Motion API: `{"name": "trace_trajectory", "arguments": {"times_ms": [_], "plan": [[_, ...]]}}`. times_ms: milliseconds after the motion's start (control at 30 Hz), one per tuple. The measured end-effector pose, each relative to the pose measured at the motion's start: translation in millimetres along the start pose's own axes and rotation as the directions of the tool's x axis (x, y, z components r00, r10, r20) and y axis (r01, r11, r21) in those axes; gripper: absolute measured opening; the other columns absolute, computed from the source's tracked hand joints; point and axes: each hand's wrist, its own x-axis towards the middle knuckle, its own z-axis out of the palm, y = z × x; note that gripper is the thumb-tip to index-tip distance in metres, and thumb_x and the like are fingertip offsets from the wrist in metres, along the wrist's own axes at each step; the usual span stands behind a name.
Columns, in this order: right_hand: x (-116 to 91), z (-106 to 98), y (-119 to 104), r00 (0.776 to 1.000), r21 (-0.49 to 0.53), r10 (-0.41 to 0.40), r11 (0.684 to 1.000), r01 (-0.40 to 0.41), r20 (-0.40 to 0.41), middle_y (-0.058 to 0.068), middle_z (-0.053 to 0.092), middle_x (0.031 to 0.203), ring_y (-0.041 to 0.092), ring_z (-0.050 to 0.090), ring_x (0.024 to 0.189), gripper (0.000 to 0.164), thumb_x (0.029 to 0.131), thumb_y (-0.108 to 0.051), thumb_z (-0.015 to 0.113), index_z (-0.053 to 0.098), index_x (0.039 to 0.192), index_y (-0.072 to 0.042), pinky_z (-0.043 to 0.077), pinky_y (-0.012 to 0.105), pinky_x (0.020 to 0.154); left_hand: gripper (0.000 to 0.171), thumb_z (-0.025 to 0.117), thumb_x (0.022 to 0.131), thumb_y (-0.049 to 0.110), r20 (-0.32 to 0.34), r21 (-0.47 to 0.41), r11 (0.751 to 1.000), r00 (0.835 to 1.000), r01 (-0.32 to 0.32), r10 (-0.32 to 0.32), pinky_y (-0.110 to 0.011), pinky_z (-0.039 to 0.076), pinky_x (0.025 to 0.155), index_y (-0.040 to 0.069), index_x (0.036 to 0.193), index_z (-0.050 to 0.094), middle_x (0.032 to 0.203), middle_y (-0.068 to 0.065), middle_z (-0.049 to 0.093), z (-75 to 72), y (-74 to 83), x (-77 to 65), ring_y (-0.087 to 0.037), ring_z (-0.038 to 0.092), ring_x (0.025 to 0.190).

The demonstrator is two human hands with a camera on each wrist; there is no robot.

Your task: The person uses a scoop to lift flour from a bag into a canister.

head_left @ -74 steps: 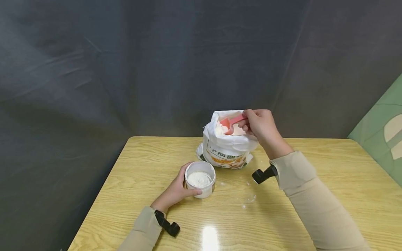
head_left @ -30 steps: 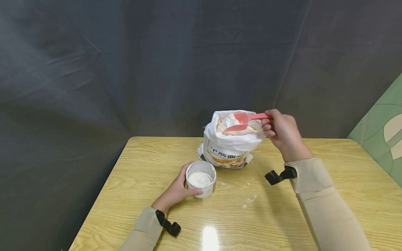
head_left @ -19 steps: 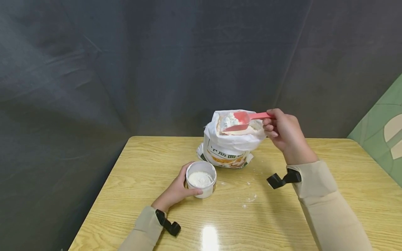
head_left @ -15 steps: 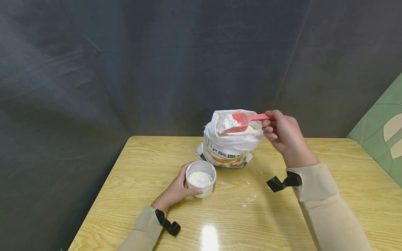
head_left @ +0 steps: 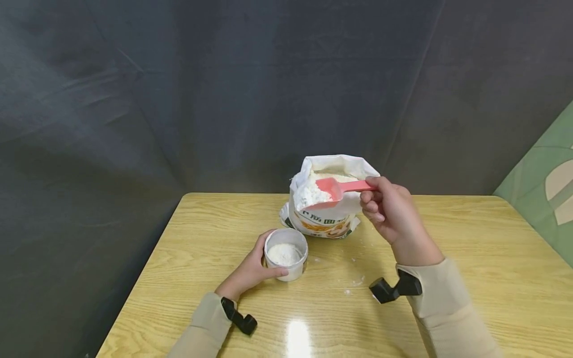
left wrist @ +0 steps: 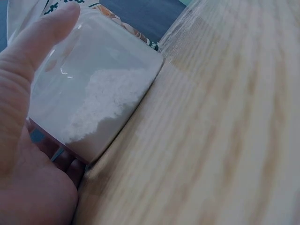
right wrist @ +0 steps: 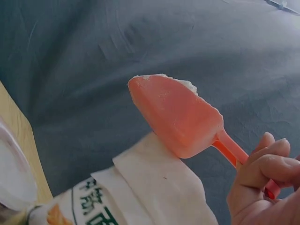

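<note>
At lower right, our right hand [right wrist: 265, 185] grips the handle of a coral scoop [right wrist: 176, 117], its bowl mid-frame, white powder [right wrist: 188, 85] showing along the upper edge. Below it we see a white bag [right wrist: 161, 185] with green characters; at lower left, a pale round container [right wrist: 22, 161]; behind, dark cloth [right wrist: 225, 51].

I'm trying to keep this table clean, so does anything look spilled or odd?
Yes: small smudges of white powder lie on the wooden table, right of the round tub, likely spilled, since they're outside both it and the flour bag.
</note>
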Motion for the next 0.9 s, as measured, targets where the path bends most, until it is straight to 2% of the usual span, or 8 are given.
{"name": "trace_trajectory", "arguments": {"times_ms": [133, 400, 900], "plan": [[-5.3, 1.5, 11.1, 0.999, -0.008, -0.035, 0.999, 0.035, 0.008, -0.002, 0.056, 0.058, 0.004, 0.039, 0.044, 0.044, 0.106, -0.013, 0.043, 0.066, 0.069, -0.007, 0.030, 0.011, 0.039, 0.101, 0.091, 0.076, 0.016, 0.001, -0.001, 1.000, 1.000, 0.000, 0.000, -0.051, 0.017, 0.119, 0.019, 0.156, 0.029, 0.151, -0.006, 0.043, -0.3, 0.2, 0.5, -0.025, 0.035, 0.142], [-10.6, 5.9, 35.6, 0.997, 0.001, -0.071, 0.997, 0.071, -0.024, -0.003, 0.056, 0.054, 0.001, 0.038, 0.041, 0.049, 0.105, -0.009, 0.040, 0.066, 0.064, -0.007, 0.026, 0.011, 0.038, 0.100, 0.090, 0.077, 0.017, 0.010, -0.015, 1.000, 1.000, 0.001, -0.001, -0.052, 0.017, 0.119, 0.020, 0.156, 0.029, 0.151, -0.007, 0.042, -2.3, 2.0, -2.0, -0.026, 0.035, 0.142], [-14.9, 8.4, 66.4, 0.999, -0.023, -0.024, 0.999, 0.023, -0.048, -0.005, 0.055, 0.054, 0.000, 0.038, 0.041, 0.050, 0.105, -0.010, 0.041, 0.063, 0.060, -0.009, 0.027, 0.011, 0.038, 0.101, 0.090, 0.077, 0.018, 0.001, -0.004, 1.000, 1.000, 0.031, -0.031, -0.053, 0.017, 0.120, 0.021, 0.157, 0.028, 0.157, -0.006, 0.036, -2.6, 5.0, -7.4, -0.025, 0.031, 0.145]]}}
